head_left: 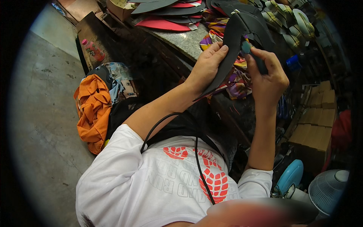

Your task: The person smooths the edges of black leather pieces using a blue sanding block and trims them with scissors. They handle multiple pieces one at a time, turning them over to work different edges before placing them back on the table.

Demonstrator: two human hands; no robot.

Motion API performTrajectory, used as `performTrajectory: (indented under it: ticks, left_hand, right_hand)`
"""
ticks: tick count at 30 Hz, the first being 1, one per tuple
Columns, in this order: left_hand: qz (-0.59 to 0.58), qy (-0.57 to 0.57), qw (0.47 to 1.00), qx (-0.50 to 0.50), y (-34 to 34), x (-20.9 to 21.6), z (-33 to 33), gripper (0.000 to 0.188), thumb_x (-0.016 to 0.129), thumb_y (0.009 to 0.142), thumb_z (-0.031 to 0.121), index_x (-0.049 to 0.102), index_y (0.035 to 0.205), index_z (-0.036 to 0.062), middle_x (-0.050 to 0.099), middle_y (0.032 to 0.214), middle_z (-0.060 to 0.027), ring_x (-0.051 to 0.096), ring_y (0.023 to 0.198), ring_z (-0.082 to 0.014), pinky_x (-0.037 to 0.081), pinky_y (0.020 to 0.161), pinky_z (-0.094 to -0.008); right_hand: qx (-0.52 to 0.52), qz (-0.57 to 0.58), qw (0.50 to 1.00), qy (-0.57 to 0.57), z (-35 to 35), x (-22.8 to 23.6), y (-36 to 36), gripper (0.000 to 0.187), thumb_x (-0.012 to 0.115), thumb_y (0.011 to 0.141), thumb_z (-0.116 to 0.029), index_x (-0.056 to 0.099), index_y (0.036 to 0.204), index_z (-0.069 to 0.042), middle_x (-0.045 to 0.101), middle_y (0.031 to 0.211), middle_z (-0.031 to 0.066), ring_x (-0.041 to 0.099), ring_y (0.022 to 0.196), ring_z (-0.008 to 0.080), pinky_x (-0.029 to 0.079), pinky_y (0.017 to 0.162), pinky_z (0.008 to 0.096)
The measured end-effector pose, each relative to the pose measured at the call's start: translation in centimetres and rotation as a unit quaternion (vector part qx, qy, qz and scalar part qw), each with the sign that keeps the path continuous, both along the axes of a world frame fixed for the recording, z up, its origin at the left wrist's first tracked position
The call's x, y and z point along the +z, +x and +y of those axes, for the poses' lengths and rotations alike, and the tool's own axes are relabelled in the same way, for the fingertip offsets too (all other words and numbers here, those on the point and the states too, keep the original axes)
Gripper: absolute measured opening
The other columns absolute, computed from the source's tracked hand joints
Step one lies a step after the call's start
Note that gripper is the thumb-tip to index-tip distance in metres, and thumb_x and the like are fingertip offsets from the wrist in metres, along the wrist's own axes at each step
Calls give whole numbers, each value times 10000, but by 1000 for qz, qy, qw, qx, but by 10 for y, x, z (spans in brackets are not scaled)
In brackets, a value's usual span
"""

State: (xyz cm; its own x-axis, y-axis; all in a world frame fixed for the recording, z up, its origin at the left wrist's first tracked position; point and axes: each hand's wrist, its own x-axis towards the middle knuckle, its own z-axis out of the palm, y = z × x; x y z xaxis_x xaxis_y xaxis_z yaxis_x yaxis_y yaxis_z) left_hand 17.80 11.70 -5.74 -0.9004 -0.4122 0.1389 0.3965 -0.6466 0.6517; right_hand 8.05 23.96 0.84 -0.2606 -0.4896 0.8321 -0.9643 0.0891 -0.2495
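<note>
My left hand (pixel 210 64) grips a black curved, crescent-shaped piece (pixel 228 61) by its near edge, thumb on top. The piece looks like a visor brim and is tilted up above the table's edge. My right hand (pixel 267 72) is closed at its inner curve, pinching a small teal thing (pixel 245 47) between thumb and fingers. What kind of thing it is, I cannot make out. A dark strip shows beneath the right fingers; whether it belongs to the piece is unclear. Patterned purple and yellow cloth (pixel 239 82) lies behind and below the piece.
Stacked black and red curved pieces (pixel 168 23) lie on the speckled tabletop (pixel 185 42). Patterned bands (pixel 291 22) are piled at the far right. Orange cloth (pixel 92 109) is heaped at left, near a pink-capped bottle (pixel 93 50). Brown boxes (pixel 315 125) and a fan (pixel 329 189) stand right.
</note>
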Motion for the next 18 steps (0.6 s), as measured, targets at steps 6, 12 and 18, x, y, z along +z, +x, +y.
performTrajectory:
  ticks: [6,12,18]
  left_hand:
    - [-21,-52,997,61,3,12,3,247,455,1052,268,516,1179,66,563,705,-6,503,481,-72,422,426,-195]
    - [-58,-129,980,142,7,18,-3,278,496,1038,262,534,1194,35,639,820,-22,599,613,-66,498,542,-187]
    - [-55,-166,973,149,11,16,-2,280,517,1029,255,546,1186,25,665,887,-31,647,702,-68,525,599,-186]
  right_hand:
    - [-43,-83,996,1,-3,14,0,192,768,814,-141,717,988,-77,714,879,61,704,758,168,527,643,273]
    - [210,-438,869,-97,12,55,-4,274,737,862,-123,648,1102,-24,678,900,65,642,720,110,505,658,224]
    - [176,-428,880,-103,-26,39,-16,244,783,842,-155,666,1036,-63,640,849,-14,511,662,24,373,583,175]
